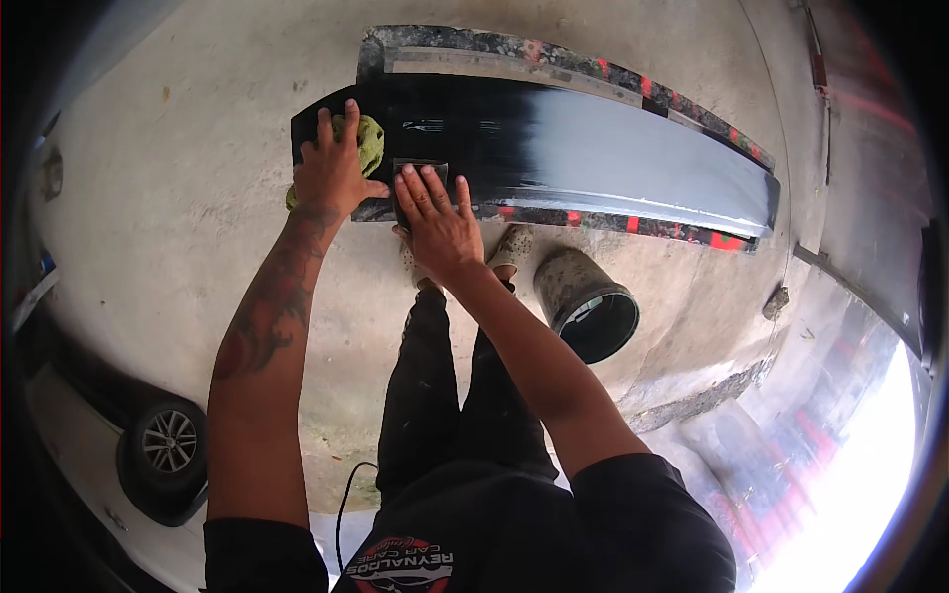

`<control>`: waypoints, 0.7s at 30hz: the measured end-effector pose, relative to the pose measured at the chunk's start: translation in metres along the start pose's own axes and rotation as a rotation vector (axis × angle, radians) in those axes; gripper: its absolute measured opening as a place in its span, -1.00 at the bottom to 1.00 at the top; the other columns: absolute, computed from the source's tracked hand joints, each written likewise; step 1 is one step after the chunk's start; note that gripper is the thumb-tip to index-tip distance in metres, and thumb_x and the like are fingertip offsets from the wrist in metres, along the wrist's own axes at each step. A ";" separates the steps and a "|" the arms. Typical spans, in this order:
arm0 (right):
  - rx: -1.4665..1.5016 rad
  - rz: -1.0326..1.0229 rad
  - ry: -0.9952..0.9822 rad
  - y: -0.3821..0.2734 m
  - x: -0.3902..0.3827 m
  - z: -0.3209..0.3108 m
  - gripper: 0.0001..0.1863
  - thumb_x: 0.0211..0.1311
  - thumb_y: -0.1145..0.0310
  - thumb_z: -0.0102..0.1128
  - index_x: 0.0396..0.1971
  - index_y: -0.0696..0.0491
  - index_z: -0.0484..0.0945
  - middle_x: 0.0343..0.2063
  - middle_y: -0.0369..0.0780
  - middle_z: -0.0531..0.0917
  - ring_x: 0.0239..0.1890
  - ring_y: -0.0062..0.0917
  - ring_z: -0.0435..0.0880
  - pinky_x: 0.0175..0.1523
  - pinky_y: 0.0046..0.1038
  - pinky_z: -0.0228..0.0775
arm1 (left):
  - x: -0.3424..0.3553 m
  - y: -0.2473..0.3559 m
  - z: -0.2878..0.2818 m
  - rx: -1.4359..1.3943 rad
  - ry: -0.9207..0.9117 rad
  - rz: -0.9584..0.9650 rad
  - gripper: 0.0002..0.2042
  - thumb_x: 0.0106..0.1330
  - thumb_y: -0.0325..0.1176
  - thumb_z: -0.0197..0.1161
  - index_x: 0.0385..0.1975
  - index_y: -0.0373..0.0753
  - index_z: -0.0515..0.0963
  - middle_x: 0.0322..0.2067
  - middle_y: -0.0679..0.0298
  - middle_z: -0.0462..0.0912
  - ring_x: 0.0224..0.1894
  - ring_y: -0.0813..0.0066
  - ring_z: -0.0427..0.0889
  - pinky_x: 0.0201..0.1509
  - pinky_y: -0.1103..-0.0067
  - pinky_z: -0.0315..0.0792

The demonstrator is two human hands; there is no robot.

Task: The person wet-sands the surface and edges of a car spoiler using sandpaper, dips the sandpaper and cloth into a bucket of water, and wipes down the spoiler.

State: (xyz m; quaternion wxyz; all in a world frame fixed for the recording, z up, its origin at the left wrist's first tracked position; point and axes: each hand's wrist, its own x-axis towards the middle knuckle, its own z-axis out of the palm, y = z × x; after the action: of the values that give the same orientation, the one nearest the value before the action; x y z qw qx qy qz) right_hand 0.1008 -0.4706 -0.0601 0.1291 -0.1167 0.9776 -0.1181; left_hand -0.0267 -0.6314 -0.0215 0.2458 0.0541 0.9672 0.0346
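Note:
A long, curved dark car panel [474,128] stretches from left to right in front of me, wet and glossy, with a pale reflection over its right half. My left hand [333,168] lies at its left end with fingers and thumb spread, pressing a crumpled yellow-green cloth [370,146] against it. Part of the cloth shows on both sides of that hand. My right hand [438,219] rests just to the right, fingers stretched flat over a dark square sanding sheet [423,166] on the panel's near part. Its thumb is at the sheet's left edge; the palm hides the rest.
The panel rests on a support edged with paint-spotted black and red strips [633,225]. A dirty dark bucket [565,287] sits on the concrete floor [178,237] right of my feet. A car wheel [168,440] is at lower left, near a thin black cable [346,494].

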 end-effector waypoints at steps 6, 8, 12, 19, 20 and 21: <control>-0.127 0.513 0.082 0.148 -0.078 -0.040 -0.17 0.45 0.00 0.02 0.54 0.05 -0.08 0.57 -0.15 -0.07 0.61 -0.26 -0.13 0.54 0.18 -0.35 | -0.004 -0.003 -0.003 -0.021 0.024 -0.019 0.31 -0.21 0.03 0.69 0.54 0.15 -0.15 0.50 0.00 0.00 0.25 -0.28 0.43 0.16 0.08 0.56; -0.080 0.556 0.075 0.138 -0.077 -0.033 -0.18 0.46 -0.01 -0.01 0.55 0.05 -0.08 0.58 -0.16 -0.09 0.61 -0.28 -0.17 0.53 0.19 -0.35 | -0.004 -0.003 -0.004 -0.022 0.044 -0.007 0.28 -0.20 0.01 0.68 0.54 0.16 -0.13 0.50 0.01 0.00 0.26 -0.27 0.42 0.16 0.07 0.56; -0.042 0.160 -0.099 0.013 -0.023 -0.015 -0.17 0.38 0.05 0.06 0.54 0.02 -0.01 0.57 -0.22 -0.06 0.61 -0.32 -0.15 0.55 0.16 -0.35 | -0.005 0.001 0.002 -0.031 0.030 -0.023 0.27 -0.18 0.00 0.68 0.54 0.17 -0.12 0.50 0.01 0.00 0.27 -0.28 0.41 0.17 0.06 0.55; -0.046 0.306 0.033 0.069 -0.049 -0.027 -0.18 0.38 0.10 0.09 0.54 0.02 -0.01 0.57 -0.19 -0.03 0.61 -0.33 -0.12 0.54 0.20 -0.33 | -0.006 -0.004 -0.003 -0.052 0.042 -0.023 0.26 -0.18 0.00 0.68 0.54 0.16 -0.10 0.49 0.02 0.02 0.27 -0.27 0.41 0.17 0.05 0.55; -0.073 0.444 0.050 0.104 -0.063 -0.030 -0.19 0.43 0.07 0.03 0.55 0.02 -0.05 0.58 -0.17 -0.07 0.61 -0.32 -0.13 0.53 0.22 -0.34 | -0.007 -0.004 -0.004 -0.045 0.028 -0.027 0.26 -0.19 0.00 0.68 0.53 0.17 -0.10 0.49 0.03 0.03 0.27 -0.27 0.41 0.17 0.04 0.55; -0.089 0.519 0.064 0.137 -0.079 -0.033 -0.17 0.45 0.05 0.01 0.55 0.03 -0.11 0.58 -0.18 -0.09 0.61 -0.30 -0.13 0.53 0.21 -0.33 | -0.007 -0.003 -0.002 -0.055 0.026 -0.028 0.26 -0.19 0.00 0.68 0.53 0.17 -0.10 0.49 0.03 0.03 0.27 -0.27 0.41 0.17 0.04 0.55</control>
State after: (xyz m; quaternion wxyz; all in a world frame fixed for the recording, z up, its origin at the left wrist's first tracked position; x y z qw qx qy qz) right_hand 0.1386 -0.3138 -0.0470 0.1188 0.1363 0.9826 -0.0417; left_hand -0.0217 -0.6355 -0.0165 0.2353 0.0334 0.9696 0.0583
